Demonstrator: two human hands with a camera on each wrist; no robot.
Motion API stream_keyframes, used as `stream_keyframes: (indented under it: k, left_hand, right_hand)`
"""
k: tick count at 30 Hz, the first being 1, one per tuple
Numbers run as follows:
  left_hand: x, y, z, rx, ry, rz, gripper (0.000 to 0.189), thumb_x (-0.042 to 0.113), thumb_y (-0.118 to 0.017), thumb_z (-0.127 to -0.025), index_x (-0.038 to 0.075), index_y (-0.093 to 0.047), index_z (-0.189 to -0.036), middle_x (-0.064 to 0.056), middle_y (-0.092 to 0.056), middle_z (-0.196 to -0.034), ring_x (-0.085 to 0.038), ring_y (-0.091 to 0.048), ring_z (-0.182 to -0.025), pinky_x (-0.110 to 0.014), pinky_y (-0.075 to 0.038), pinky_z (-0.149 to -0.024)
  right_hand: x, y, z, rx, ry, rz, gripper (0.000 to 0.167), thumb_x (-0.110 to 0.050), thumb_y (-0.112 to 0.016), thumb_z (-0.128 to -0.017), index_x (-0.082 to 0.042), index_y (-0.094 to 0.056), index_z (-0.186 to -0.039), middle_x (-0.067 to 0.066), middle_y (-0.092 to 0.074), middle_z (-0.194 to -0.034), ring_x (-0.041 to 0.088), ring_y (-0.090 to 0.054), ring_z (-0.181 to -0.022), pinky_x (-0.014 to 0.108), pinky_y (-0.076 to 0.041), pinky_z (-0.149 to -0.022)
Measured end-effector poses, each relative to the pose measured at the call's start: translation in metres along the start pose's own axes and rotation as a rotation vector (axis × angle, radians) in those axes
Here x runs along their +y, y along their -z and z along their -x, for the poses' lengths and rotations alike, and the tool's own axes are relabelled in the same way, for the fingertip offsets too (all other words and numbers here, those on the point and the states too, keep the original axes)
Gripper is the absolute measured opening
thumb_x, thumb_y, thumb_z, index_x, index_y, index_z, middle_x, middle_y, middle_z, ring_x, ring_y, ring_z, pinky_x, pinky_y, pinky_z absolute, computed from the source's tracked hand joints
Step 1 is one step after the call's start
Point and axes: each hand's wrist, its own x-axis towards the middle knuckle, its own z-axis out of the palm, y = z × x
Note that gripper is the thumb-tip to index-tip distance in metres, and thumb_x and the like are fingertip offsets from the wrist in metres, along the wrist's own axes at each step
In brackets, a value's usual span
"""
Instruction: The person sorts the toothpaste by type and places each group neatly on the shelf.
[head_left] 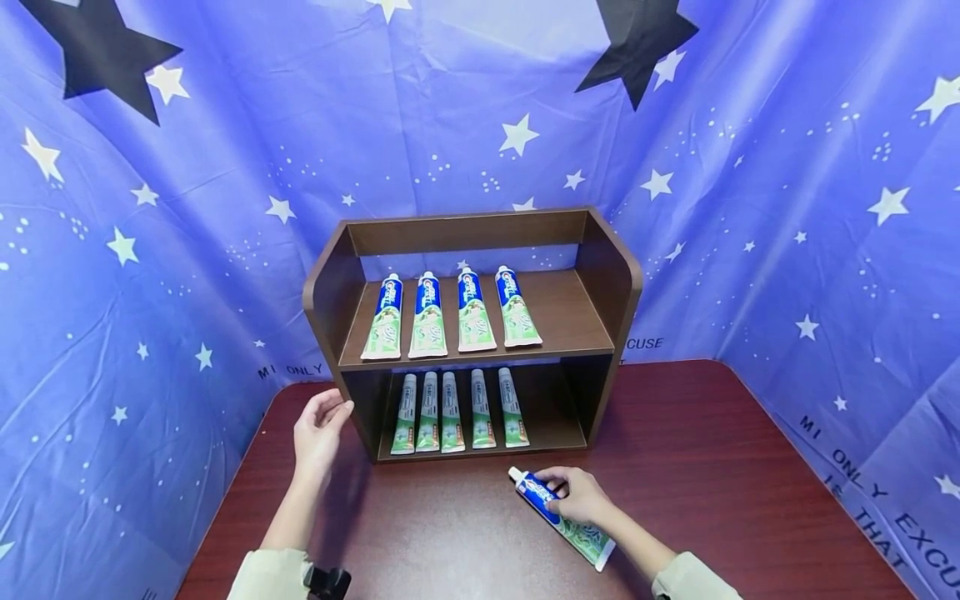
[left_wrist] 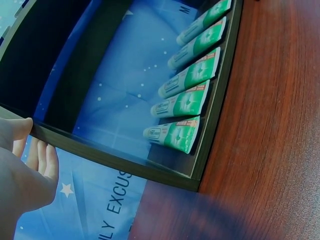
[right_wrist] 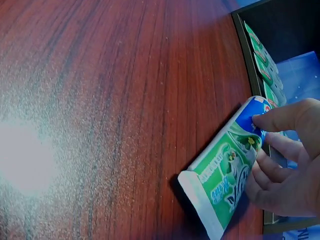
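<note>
My right hand [head_left: 579, 496] grips a blue-and-green toothpaste tube [head_left: 592, 542] by its upper half, low over the table in front of the shelf. In the right wrist view, the thumb lies on the tube's blue part and the other fingers curl round the far side. My left hand [head_left: 318, 429] holds the left side panel of a brown two-tier shelf [head_left: 476, 361], thumb and fingers on either side of its edge in the left wrist view. Several matching blue-and-green toothpaste tubes [head_left: 474, 321] lie in a row on the upper tier, caps towards the back.
Several slimmer grey-and-green toothpaste tubes [head_left: 452, 421] lie side by side on the lower tier. The shelf stands on a dark red wooden table [head_left: 697, 467]. A blue curtain [head_left: 450, 100] with stars hangs behind and on both sides.
</note>
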Motion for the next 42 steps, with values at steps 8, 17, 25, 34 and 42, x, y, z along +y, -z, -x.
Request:
stream_keyframes:
  k: [8,17,25,34,42]
  left_hand:
    - [-0.002,0.0,0.001,0.005,0.013,0.002,0.023,0.002,-0.066,-0.087,0.002,-0.06,-0.109,0.023,-0.062,-0.082,0.008,-0.061,-0.08,-0.005,-0.047,-0.075]
    - [-0.002,0.001,0.0,0.004,0.013,-0.024,0.027,0.002,-0.067,-0.086,0.001,-0.059,-0.112,0.025,-0.062,-0.083,0.01,-0.061,-0.08,-0.004,-0.047,-0.075]
    - [-0.001,0.0,0.0,0.012,0.01,-0.022,0.023,0.004,-0.068,-0.086,0.004,-0.061,-0.108,0.024,-0.062,-0.083,0.009,-0.061,-0.08,-0.005,-0.047,-0.075]
    - [-0.002,0.0,0.002,0.008,0.013,-0.036,0.025,0.004,-0.068,-0.086,0.002,-0.06,-0.11,0.026,-0.062,-0.082,0.008,-0.062,-0.082,-0.005,-0.048,-0.075]
    - [-0.001,0.002,0.001,0.001,0.002,-0.068,0.027,0.004,-0.068,-0.086,0.0,-0.06,-0.111,0.026,-0.061,-0.082,0.006,-0.063,-0.083,-0.005,-0.048,-0.075]
  right_hand:
    - [0.007,0.009,0.007,-0.044,-0.072,-0.112,0.033,-0.001,-0.078,-0.067,-0.001,-0.067,-0.099,0.007,-0.063,-0.082,0.012,-0.057,-0.07,0.019,-0.047,-0.059]
    - [0.012,0.004,0.008,-0.061,-0.051,-0.131,0.032,0.003,-0.076,-0.062,-0.001,-0.067,-0.093,0.003,-0.062,-0.076,0.008,-0.057,-0.065,0.02,-0.048,-0.056]
    - [0.001,0.001,0.01,-0.036,-0.115,-0.089,0.033,0.005,-0.077,-0.062,0.0,-0.067,-0.093,0.005,-0.065,-0.077,0.01,-0.057,-0.065,0.02,-0.048,-0.056]
    - [-0.003,-0.002,0.013,0.006,-0.148,-0.03,0.027,0.0,-0.079,-0.058,-0.003,-0.069,-0.082,0.001,-0.064,-0.068,0.009,-0.056,-0.061,0.021,-0.048,-0.053]
    - [-0.004,-0.001,0.015,0.023,-0.179,-0.004,0.027,-0.004,-0.081,-0.06,-0.007,-0.069,-0.084,0.001,-0.061,-0.065,0.01,-0.055,-0.057,0.023,-0.047,-0.05]
